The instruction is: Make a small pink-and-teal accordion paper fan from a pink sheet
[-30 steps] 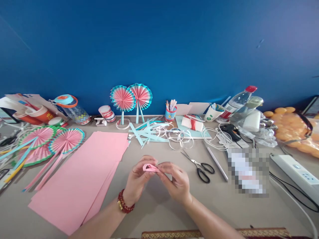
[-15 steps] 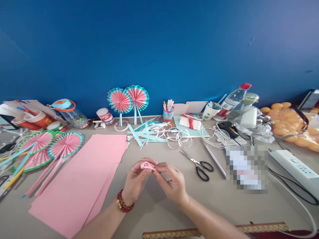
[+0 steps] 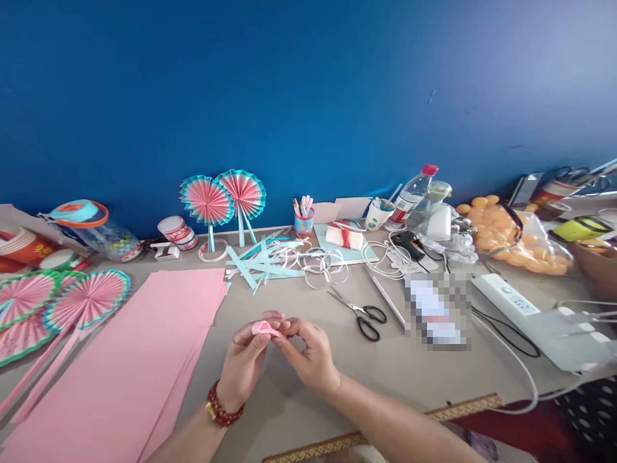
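Over the grey table (image 3: pixel 424 379), both of my hands pinch one small curled piece of pink paper (image 3: pixel 264 328). My left hand (image 3: pixel 245 363), with a red bead bracelet at the wrist, grips it from the left with thumb and fingers closed. My right hand (image 3: pixel 308 357) meets it from the right, fingertips pressed on the same piece. A stack of large pink paper sheets (image 3: pixel 120 366) lies just left of my hands. Black-handled scissors (image 3: pixel 359 313) lie a little to the right of them.
Pleated pink-and-teal paper fans lie at the left (image 3: pixel 72 302) and two stand at the wall (image 3: pixel 224 199). Teal and white paper strips (image 3: pixel 284 260), a pen cup (image 3: pixel 303 222), a water bottle (image 3: pixel 412 193), a power strip (image 3: pixel 506 296) with cables, and a bag of oranges (image 3: pixel 515 241) crowd the back and right.
The view has swung to the right, so everything sits further left in the frame. My hands keep pinching the pink paper piece, which looks rolled slightly tighter.
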The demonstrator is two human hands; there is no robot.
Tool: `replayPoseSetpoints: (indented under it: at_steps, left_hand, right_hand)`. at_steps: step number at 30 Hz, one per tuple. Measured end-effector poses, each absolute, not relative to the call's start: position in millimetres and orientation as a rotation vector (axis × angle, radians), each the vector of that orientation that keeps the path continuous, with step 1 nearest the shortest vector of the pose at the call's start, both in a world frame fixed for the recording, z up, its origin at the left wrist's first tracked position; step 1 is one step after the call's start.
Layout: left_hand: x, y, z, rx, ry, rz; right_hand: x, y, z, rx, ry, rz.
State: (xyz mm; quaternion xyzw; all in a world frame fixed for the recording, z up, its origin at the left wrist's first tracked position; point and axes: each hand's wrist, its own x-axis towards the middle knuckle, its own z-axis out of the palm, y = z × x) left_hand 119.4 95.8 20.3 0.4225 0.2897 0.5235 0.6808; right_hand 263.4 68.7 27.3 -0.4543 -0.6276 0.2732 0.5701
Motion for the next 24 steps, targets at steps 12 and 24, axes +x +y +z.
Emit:
replayPoseSetpoints:
  at_steps: [12,24]
  left_hand:
    - [113,105,19,1.025,0.69,1.108]
    - [116,106,24,0.959,0.619,0.891]
  right_hand:
    - [272,81,14,-1.068,-1.741,0.725]
    - [293,88,77,-1.117,-1.802,0.691]
